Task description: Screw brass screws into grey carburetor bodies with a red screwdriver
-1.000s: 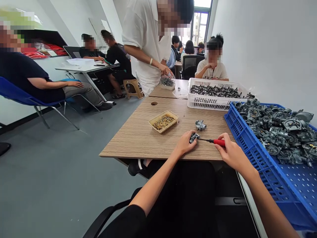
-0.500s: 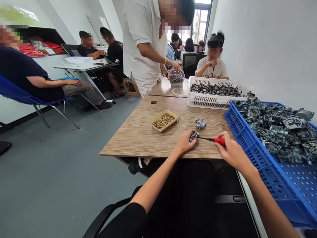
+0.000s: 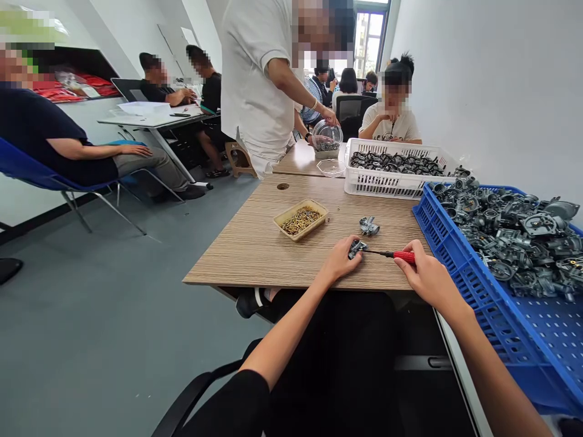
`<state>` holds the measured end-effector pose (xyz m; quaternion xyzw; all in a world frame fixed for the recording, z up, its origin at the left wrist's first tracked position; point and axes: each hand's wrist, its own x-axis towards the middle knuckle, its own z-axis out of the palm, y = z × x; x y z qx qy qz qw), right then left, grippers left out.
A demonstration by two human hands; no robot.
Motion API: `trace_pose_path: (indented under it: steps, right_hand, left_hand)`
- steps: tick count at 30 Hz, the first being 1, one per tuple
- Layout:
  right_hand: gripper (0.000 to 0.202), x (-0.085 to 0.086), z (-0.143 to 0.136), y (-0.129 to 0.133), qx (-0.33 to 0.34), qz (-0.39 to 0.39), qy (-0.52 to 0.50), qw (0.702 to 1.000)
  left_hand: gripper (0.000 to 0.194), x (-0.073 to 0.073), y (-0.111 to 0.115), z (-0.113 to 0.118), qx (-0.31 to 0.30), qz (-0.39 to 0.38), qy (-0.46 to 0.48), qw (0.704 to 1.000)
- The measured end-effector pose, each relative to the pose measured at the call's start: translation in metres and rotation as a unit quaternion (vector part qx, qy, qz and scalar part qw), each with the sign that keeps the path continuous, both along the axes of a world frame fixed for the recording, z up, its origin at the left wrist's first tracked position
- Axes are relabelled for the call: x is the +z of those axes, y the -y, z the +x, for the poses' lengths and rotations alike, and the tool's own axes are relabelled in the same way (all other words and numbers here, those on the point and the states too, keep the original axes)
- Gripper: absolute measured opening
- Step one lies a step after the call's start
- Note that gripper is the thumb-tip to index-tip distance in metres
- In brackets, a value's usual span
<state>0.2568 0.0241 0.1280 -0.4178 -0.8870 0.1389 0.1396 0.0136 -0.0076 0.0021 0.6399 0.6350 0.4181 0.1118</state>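
I work close to the near edge of the desk [image 3: 255,243], with bare wood to my left. My left hand [image 3: 339,260] holds a small metal part [image 3: 356,248] on the desk. My right hand [image 3: 423,276] grips a red screwdriver [image 3: 397,255], its tip touching the part. A blue crate [image 3: 460,255] crowds my right. A tray of screws [image 3: 300,221] sits ahead.
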Motion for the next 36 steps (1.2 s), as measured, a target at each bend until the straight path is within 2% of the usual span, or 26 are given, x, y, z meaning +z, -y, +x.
trace_pose_path:
  steps: [7, 14, 23, 36]
  right_hand:
    - [0.023, -0.0004, 0.0001, 0.0004, 0.002, -0.001, -0.005, 1.000]
    - [0.019, -0.0029, 0.0018, 0.0011, 0.039, 0.006, -0.025, 0.999]
    - [0.023, -0.0026, 0.0008, -0.0003, 0.000, 0.011, 0.015, 1.000]
    - [0.025, -0.0035, 0.0017, -0.0023, -0.016, 0.017, 0.023, 0.999]
  left_hand:
    - [0.034, -0.0007, -0.0001, -0.0006, 0.002, -0.007, 0.000, 1.000]
    - [0.035, 0.0000, 0.0009, -0.0005, 0.004, -0.006, -0.004, 1.000]
    - [0.036, -0.0012, 0.0012, -0.0008, 0.004, 0.003, -0.008, 1.000]
    - [0.037, -0.0003, 0.0011, -0.0006, 0.009, -0.012, -0.003, 1.000]
